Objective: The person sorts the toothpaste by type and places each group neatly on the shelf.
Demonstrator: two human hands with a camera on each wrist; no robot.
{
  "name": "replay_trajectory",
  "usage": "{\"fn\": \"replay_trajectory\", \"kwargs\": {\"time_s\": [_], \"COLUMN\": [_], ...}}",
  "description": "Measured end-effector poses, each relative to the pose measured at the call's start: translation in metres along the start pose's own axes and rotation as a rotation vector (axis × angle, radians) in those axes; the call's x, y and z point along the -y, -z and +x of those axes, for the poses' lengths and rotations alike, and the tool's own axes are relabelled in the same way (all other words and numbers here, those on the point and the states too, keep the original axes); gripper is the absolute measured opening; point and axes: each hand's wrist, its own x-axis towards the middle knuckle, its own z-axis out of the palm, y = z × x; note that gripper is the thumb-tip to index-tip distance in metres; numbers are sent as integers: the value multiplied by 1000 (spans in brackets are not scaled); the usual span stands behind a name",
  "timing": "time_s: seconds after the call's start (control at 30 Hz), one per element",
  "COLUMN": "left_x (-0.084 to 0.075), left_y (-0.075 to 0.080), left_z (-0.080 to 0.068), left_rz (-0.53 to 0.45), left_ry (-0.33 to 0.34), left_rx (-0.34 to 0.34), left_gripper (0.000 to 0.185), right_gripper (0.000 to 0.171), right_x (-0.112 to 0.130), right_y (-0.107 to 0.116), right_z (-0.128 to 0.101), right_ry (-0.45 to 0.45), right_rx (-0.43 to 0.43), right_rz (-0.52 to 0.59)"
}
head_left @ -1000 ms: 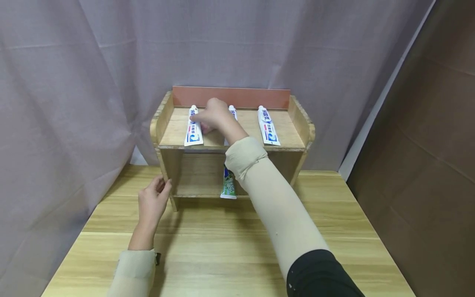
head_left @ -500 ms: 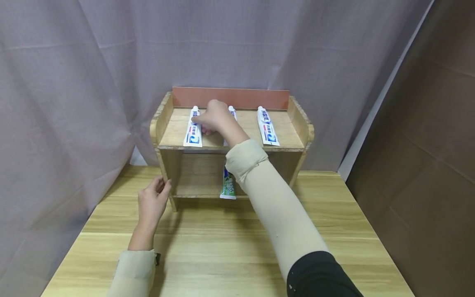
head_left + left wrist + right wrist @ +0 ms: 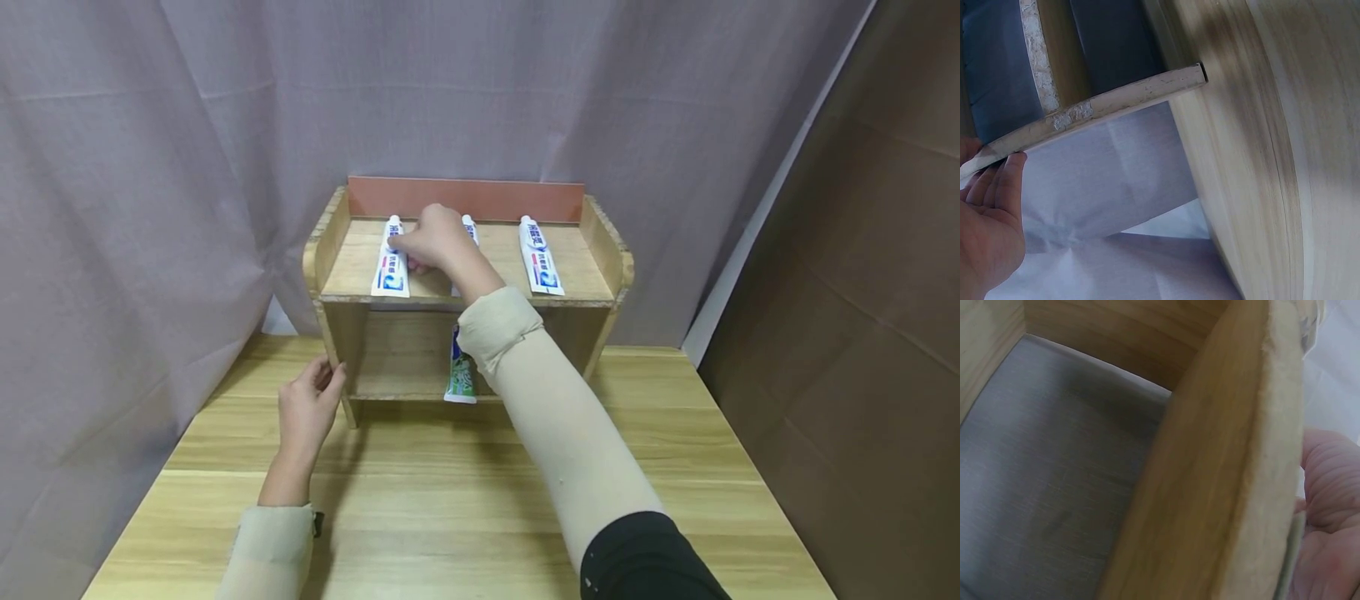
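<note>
A two-tier wooden shelf (image 3: 585, 271) stands on the table. On its upper tier lie white toothpaste tubes with blue print, caps toward the back. My right hand (image 3: 444, 243) pinches the left toothpaste tube (image 3: 391, 279), thumb on top and other fingers curled at its right side. That hand and wrist partly cover the middle tube (image 3: 470, 227); the right tube (image 3: 541, 257) lies apart. With fingers and thumb on opposite faces, my left hand (image 3: 991, 231) grips the shelf's left side panel (image 3: 1119, 106). In the right wrist view, shelf boards hide most of my right hand (image 3: 1329, 556).
A green toothpaste tube (image 3: 460, 379) lies on the lower tier, its end at the front edge, partly behind my right sleeve. A reddish back board (image 3: 510, 200) closes the upper tier. Grey cloth (image 3: 480, 92) hangs behind; brown cloth (image 3: 847, 333) hangs at the right.
The left tube's cap end has shifted very slightly to the right under my right hand. My left hand keeps its grip on the shelf panel.
</note>
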Motion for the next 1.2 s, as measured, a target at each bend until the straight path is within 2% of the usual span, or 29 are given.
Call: {"fn": "replay_trajectory", "kwargs": {"time_s": [0.13, 0.33, 0.6, 0.8, 0.97, 1.07, 1.2], "left_x": [0, 2, 1, 4, 7, 10, 12], "left_y": [0, 0, -2, -2, -1, 3, 11], "left_z": [-1, 0, 1, 3, 5, -1, -16], "left_rz": [-1, 1, 3, 7, -10, -18, 0], "left_ry": [2, 2, 18, 32, 17, 27, 95], "left_rx": [1, -3, 22, 38, 54, 98, 155], "left_gripper": [18, 18, 19, 20, 21, 25, 36], "right_gripper": [37, 34, 20, 16, 15, 12, 6], "right_x": [-1, -5, -28, -60, -95, -125, -163], "right_y": [2, 12, 26, 31, 27, 17, -2], "right_z": [-7, -23, -54, -89, -120, -137, -157], "right_ry": [16, 38, 185, 312, 359, 404, 438], "right_rx": [-7, -49, -148, -234, -282, -291, -285], "right_rz": [-4, 93, 230, 407, 502, 543, 565]}}
